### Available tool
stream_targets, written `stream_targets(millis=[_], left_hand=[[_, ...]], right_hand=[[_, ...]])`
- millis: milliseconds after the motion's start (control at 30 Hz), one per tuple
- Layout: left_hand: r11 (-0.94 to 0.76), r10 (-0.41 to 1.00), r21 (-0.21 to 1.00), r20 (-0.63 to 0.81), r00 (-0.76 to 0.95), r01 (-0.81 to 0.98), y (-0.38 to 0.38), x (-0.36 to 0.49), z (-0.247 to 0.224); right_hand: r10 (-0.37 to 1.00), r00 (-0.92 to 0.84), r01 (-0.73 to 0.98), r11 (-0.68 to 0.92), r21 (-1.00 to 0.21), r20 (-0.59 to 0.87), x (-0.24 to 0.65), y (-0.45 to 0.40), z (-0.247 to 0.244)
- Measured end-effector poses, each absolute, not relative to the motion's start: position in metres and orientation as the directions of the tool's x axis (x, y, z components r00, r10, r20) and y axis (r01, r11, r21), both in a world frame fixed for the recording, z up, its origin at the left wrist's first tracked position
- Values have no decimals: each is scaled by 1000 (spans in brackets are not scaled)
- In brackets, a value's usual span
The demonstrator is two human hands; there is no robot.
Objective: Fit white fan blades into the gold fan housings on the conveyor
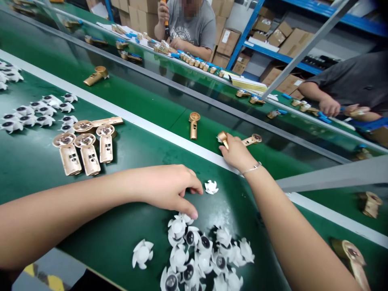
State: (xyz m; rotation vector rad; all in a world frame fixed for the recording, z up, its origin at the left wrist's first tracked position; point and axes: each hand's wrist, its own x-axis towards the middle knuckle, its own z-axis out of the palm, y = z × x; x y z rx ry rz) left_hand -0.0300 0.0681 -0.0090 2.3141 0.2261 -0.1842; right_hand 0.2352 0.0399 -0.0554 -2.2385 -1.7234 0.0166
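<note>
My right hand (237,152) reaches across the white stripe to the belt and grips a gold fan housing (223,138); its fingers wrap round the part and hide most of it. Over the green table my left hand (177,188) hovers with thumb and fingers apart, nothing between them. Just right of its fingertips lies a single white fan blade (211,187). Below that hand is a loose pile of white fan blades (204,258), some showing dark round centres. One more fan blade (142,254) sits apart to the left.
Open gold housings (87,149) lie at left beside rows of white blades (27,115). Gold housings (194,126) are spaced along the belt. A grey metal post (336,173) stands right of my right arm. Two co-workers (194,28) sit across the line.
</note>
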Motion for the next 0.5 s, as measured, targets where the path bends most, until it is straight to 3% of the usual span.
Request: stream_targets(millis=[133,300,500], left_hand=[[-792,201,586,-19,979,174,57,-9,-37],[-922,-9,384,84,996,-41,61,13,-59],[-918,63,396,59,996,34,60,11,-58]], right_hand=[[936,272,949,-223,-225,221,245,8,-40],[954,259,946,-218,-240,153,239,-100,-27],[964,199,956,-152,-250,177,224,-165,-59]])
